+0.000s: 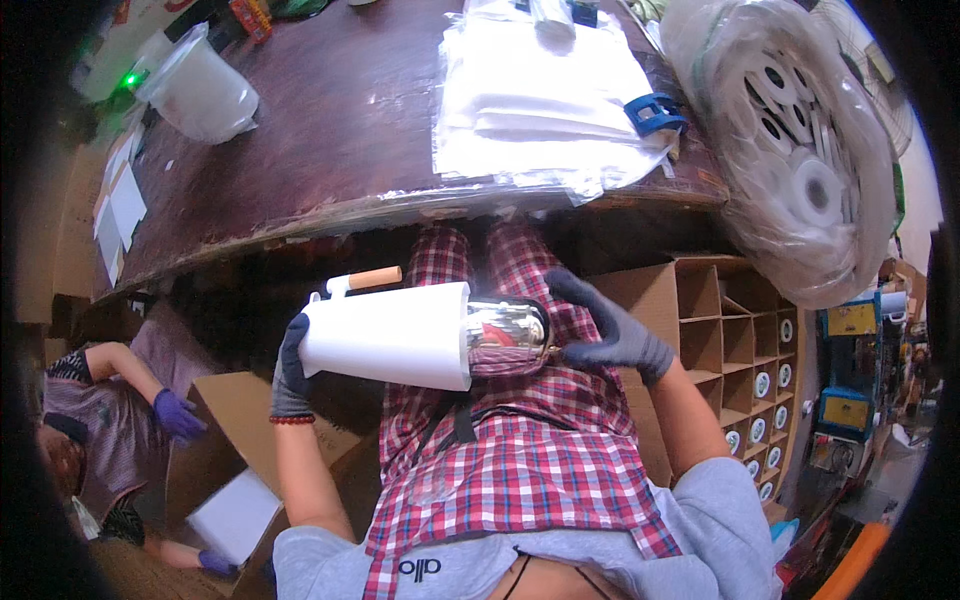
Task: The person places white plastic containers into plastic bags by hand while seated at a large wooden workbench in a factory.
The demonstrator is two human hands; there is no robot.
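A white tapered vacuum-jug shell lies sideways above my lap. Its handle has a light wood grip on the far side. From the shell's wide right end a silvery glass liner protrudes, the rest of it hidden inside. My left hand, in a grey and dark glove, grips the narrow left end of the shell. Around the rounded end of the liner, my gloved right hand has its thumb and fingers spread apart. Whether a fingertip touches the liner's small tip cannot be told.
Ahead stands a dark table with a stack of white sheets and a blue tape dispenser. A plastic bag of white rings and a divided carton are right. A co-worker in purple gloves handles a carton left.
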